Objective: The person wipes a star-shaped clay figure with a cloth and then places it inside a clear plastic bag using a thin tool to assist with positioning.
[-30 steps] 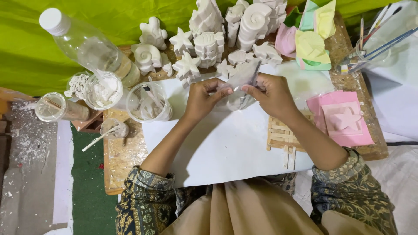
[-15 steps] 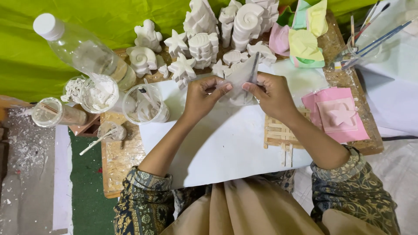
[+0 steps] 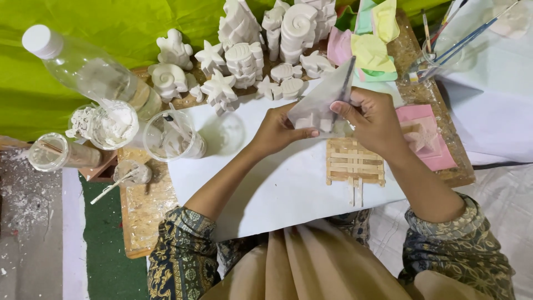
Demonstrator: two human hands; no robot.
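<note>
Both hands hold a pale grey, thin mould-like piece (image 3: 317, 106) up over a white sheet (image 3: 277, 189). My left hand (image 3: 277, 133) grips its lower left edge with thumb and fingers. My right hand (image 3: 373, 119) pinches its right side and also holds a thin dark tool (image 3: 348, 75) that points up along the piece. A small raft of flat wooden sticks (image 3: 355, 162) lies on the sheet just below my right hand.
White plaster shells and starfish (image 3: 239, 61) crowd the back of the wooden board (image 3: 144, 205). On the left stand a plastic bottle (image 3: 83, 66), cups of white plaster (image 3: 111, 125), a clear cup (image 3: 172, 136) and a jar (image 3: 53, 153). A pink mould (image 3: 425, 136), coloured moulds (image 3: 372, 44) and brushes (image 3: 444, 41) are on the right.
The hands and the grey piece have shifted a little to the right, and the piece now stands tilted higher. The wooden stick raft shows more fully below the right hand.
</note>
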